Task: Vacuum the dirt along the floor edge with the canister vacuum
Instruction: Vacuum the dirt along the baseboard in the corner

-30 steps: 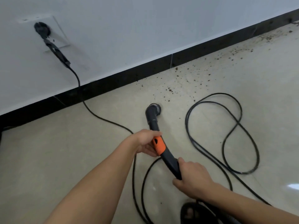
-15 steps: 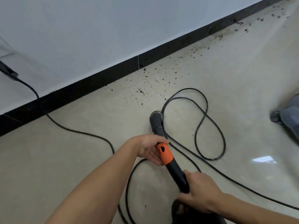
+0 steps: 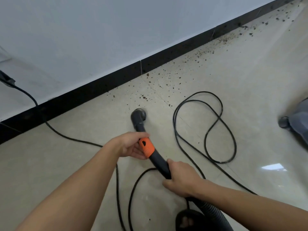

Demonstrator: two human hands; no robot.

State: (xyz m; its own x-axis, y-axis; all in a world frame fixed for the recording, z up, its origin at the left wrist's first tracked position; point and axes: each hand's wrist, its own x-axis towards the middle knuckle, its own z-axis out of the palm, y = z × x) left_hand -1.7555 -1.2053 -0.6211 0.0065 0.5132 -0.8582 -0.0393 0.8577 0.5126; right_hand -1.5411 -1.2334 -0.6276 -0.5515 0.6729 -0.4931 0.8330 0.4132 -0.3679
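Note:
A dark vacuum wand (image 3: pixel 158 164) with an orange collar (image 3: pixel 146 147) slants across the beige floor. Its round nozzle (image 3: pixel 138 115) rests on the tiles just short of the brown dirt specks (image 3: pixel 166 77), which run along the black baseboard (image 3: pixel 100 90) toward the upper right. My left hand (image 3: pixel 131 145) grips the wand at the orange collar. My right hand (image 3: pixel 180 178) grips the wand's lower end where the ribbed hose (image 3: pixel 213 214) begins. The grey canister (image 3: pixel 298 120) shows partly at the right edge.
A black power cord (image 3: pixel 206 127) lies in loops on the floor right of the nozzle and runs left toward a plug (image 3: pixel 6 79) on the white wall. A foot in a dark sandal (image 3: pixel 188 219) stands by the hose at the bottom.
The view has swung right, so the wall socket left the picture and the canister came in. The nozzle has moved up from the cord loop toward the dirt. Both hands keep their grip.

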